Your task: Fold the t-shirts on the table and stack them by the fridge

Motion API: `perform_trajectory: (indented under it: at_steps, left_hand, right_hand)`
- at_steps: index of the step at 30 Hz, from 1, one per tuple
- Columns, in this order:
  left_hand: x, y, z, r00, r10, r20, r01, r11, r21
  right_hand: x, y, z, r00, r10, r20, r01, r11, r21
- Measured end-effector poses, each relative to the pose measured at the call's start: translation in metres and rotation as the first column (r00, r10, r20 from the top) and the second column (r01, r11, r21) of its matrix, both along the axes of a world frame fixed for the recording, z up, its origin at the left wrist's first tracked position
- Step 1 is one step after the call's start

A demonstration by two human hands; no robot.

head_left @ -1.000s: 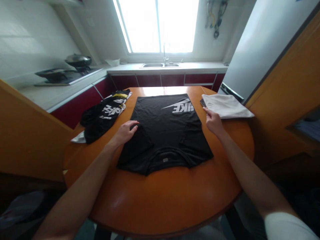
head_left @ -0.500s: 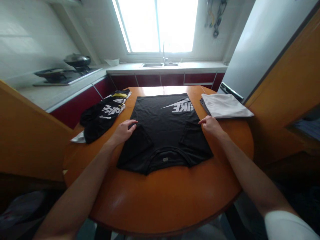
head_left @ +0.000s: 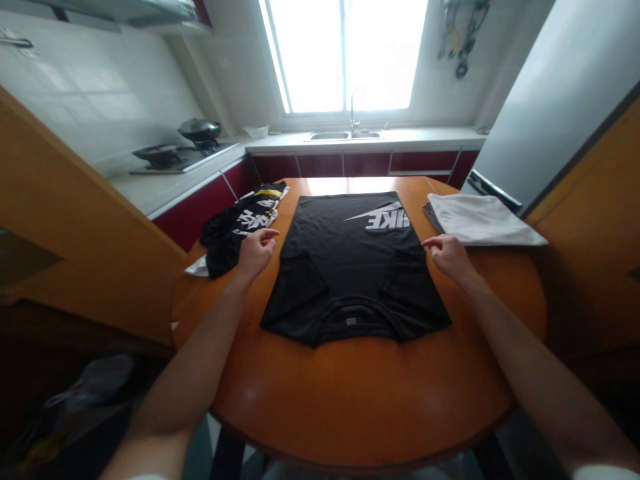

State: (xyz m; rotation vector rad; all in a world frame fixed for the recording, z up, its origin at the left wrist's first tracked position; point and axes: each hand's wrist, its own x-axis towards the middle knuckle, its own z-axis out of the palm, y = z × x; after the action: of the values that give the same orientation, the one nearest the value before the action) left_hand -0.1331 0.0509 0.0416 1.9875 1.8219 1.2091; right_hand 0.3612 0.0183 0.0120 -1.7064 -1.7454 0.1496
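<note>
Black smooth-fabric T-shirt with white lettering (head_left: 355,267) lies spread flat mid-surface, between the two hands. Collar faces the person, hem points away, so the print sits upside down from this side. Sleeves look laid inward over the body, probably why the sides run fairly straight; spread this flat, both long edges are within reach.

Left hand (head_left: 257,253): fingers loosely apart, nothing visible in it, over the gap by the shirt's left edge; looks clear of the cloth. Right hand (head_left: 449,257): thumb and fingertips close together at the shirt's right edge; cannot tell if they pinch cloth or only touch it. Hands sit roughly opposite each other, which would suit handling both sides evenly.

Loose heap of black clothing with white prints and a yellow band (head_left: 223,257) is off to the left, folded white cloth (head_left: 485,220) to the right with darker cloth under its edge. Both kept to the sides, seemingly leaving the middle of the glossy orange-brown wooden surface (head_left: 360,400) for the shirt.
</note>
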Motion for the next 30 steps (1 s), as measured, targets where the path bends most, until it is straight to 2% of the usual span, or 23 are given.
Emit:
perform_trajectory:
  at_steps: [6,10,13,16,20,24,26,28,30]
  left_hand:
    - [0.006,0.001,-0.007,0.995,-0.099,0.014,0.099,0.995,0.022]
    - [0.009,-0.001,-0.007,0.986,-0.166,0.001,0.165,0.986,0.037]
    - [0.014,-0.008,0.001,0.965,-0.260,-0.019,0.261,0.964,0.051]
    - [0.022,-0.020,0.018,0.922,-0.382,-0.059,0.385,0.921,0.062]
    - [0.032,-0.043,0.050,0.835,-0.526,-0.161,0.536,0.844,0.025]
    - [0.037,-0.073,0.072,0.703,-0.673,-0.230,0.666,0.737,-0.116]
    - [0.037,-0.090,0.072,0.620,-0.739,-0.264,0.706,0.672,-0.223]
    - [0.034,-0.108,0.065,0.542,-0.783,-0.306,0.720,0.620,-0.313]
    - [0.030,-0.124,0.053,0.493,-0.792,-0.361,0.708,0.606,-0.362]
  right_hand:
    - [-0.002,0.001,0.001,0.997,0.025,-0.073,-0.020,0.998,0.068]
    - [-0.003,0.000,0.003,0.989,0.067,-0.134,-0.051,0.991,0.124]
    - [-0.006,-0.005,0.013,0.976,0.095,-0.195,-0.062,0.984,0.168]
    - [-0.013,-0.016,0.031,0.959,0.119,-0.257,-0.065,0.976,0.209]
    - [-0.022,-0.043,0.051,0.950,0.221,-0.222,-0.160,0.952,0.262]
    - [-0.023,-0.081,0.046,0.911,0.399,-0.103,-0.365,0.897,0.250]
    - [-0.020,-0.101,0.037,0.884,0.466,-0.044,-0.445,0.866,0.228]
    - [-0.017,-0.119,0.027,0.859,0.512,0.023,-0.506,0.842,0.188]
    - [-0.015,-0.136,0.018,0.832,0.546,0.095,-0.554,0.819,0.148]
